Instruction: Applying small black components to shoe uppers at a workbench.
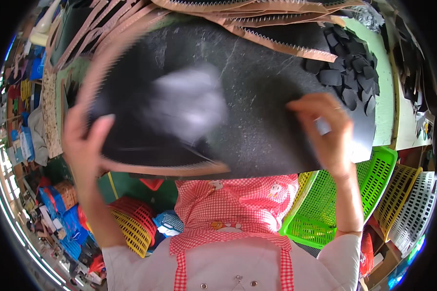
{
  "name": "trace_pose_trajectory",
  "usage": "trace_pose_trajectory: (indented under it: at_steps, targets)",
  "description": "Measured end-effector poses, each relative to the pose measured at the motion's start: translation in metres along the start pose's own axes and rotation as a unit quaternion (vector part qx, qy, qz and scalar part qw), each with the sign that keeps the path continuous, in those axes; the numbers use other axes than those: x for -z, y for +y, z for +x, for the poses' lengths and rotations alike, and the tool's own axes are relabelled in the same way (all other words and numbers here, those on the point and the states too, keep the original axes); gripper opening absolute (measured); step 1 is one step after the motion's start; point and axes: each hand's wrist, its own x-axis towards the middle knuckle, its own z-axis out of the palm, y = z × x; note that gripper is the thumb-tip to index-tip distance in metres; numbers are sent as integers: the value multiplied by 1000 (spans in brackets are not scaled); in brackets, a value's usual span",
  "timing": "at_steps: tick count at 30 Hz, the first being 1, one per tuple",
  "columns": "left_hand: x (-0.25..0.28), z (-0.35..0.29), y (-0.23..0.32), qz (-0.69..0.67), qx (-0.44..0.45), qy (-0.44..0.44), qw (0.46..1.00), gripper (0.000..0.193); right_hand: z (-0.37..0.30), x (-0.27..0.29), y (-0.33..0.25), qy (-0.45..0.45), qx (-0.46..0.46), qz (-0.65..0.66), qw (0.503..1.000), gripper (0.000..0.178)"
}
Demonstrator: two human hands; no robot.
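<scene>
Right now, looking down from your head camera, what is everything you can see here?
Large sheet: one, black, held up across the table, its left part blurred.
Zigzag-edged strips: several, tan, along the sheet's top and left edges.
Cut-out pieces: a pile, black, oval, upper right on the table.
Table: one, pale green top, under the sheet.
Green basket: one, lower right.
Yellow basket: one, right of the green one.
White basket: one, far right.
Apron: one, red-and-white check.
Left hand: grips the sheet's left edge.
Right hand: pinches the sheet's right side.
</scene>
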Motion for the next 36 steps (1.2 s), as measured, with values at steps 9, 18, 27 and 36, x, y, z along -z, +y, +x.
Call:
trace_pose_trajectory:
  at_steps: [9,18,27,36]
  targets:
    - [-55,48,32,98,-376,-4,921,74,21,36,38,84,31,-224,970,25]
    - [-156,130,92,-41,-506,-72,859,30,-19,46,41,143,-92,-23,985,27]
    - [-62,-26,35,122,-372,-470,791,48,-32,38,28,34,-189,282,940,18]
    - [-131,-34,75,-95,-37,-426,899,18,-4,-16,-17,-74,-83,204,973,22]
